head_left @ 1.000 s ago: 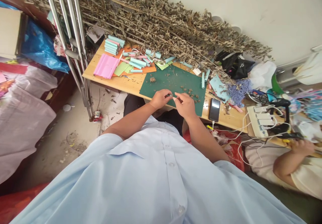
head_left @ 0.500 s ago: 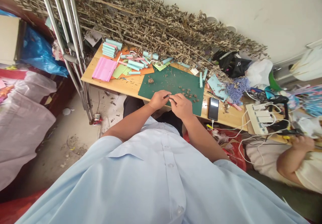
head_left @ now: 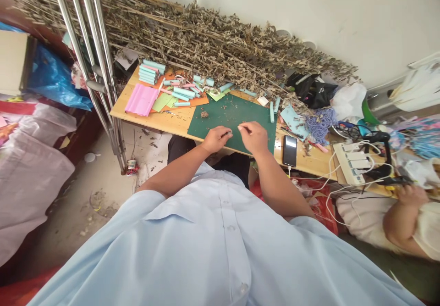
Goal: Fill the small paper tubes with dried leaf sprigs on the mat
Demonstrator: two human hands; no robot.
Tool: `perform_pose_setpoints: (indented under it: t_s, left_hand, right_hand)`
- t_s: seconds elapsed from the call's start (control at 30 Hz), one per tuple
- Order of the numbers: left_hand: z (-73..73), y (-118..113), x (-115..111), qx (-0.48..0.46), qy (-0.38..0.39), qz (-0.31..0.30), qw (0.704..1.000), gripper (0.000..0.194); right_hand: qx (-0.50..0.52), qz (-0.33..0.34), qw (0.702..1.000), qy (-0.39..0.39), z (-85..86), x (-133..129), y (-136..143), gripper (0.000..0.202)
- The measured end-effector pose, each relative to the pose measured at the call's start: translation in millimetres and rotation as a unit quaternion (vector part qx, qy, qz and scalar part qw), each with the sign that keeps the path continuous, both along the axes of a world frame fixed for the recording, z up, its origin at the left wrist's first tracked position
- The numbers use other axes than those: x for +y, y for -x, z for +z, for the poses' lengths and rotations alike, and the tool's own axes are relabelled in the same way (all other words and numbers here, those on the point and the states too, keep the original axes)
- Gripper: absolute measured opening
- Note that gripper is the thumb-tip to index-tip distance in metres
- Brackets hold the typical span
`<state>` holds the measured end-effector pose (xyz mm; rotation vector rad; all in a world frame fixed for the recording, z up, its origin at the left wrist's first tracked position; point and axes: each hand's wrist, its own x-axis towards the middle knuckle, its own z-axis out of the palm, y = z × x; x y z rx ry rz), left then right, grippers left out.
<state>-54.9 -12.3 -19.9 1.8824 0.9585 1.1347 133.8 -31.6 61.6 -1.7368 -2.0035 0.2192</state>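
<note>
Over the near edge of the green mat (head_left: 223,111), my left hand (head_left: 217,139) is closed on something I cannot make out, a small dark bit at its fingertips. My right hand (head_left: 253,137) is a little to the right, its thumb and fingertips pinched together; what they hold, if anything, is too small to name. A gap separates the two hands. A brown clump (head_left: 204,114) lies on the mat beyond my left hand, with crumbs scattered around it. Rolled blue paper tubes (head_left: 184,93) and a pink paper stack (head_left: 141,99) are at the left of the table.
Dried leafy stalks (head_left: 206,35) are heaped along the back. A phone (head_left: 289,151) and a power strip (head_left: 349,163) with white cables lie on the right. Metal crutches (head_left: 99,72) stand at the left. Another person's hand (head_left: 412,195) is at the far right.
My right hand has moved away from my left hand, slightly right and up over the mat, covering the crumbs there. My left hand has hardly moved. The view has shifted slightly.
</note>
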Motion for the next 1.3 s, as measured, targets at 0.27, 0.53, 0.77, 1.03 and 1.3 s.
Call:
perform_pose_setpoints:
  t_s: [0.27,0.53,0.77,1.03,1.3]
  left_hand:
    - [-2.4,-2.4,1.3,-0.008,0.003,0.015,1.0,0.016]
    - [-2.5,-2.8,0.7,-0.011,-0.005,0.013,1.0,0.015]
    - [-6.2,-4.2,1.5,-0.016,-0.014,0.016,1.0,0.017]
    - [-4.9,-2.9,1.3,0.001,-0.014,0.006,1.0,0.024]
    - [-4.7,-2.7,1.2,0.015,-0.02,0.001,1.0,0.026]
  right_hand:
    - [-0.156,-0.076,0.983,0.055,-32.7,54.2,-30.6,0.031]
    - [-0.252,-0.059,0.962,0.088,-35.9,61.7,-10.6,0.032]
    - [-0.116,-0.025,0.992,0.041,-23.3,49.3,-7.1,0.031]
    - [0.004,0.05,0.998,-0.024,3.1,-7.0,16.0,0.022]
    - [-0.061,0.084,0.995,-0.008,-1.3,-16.7,18.5,0.024]
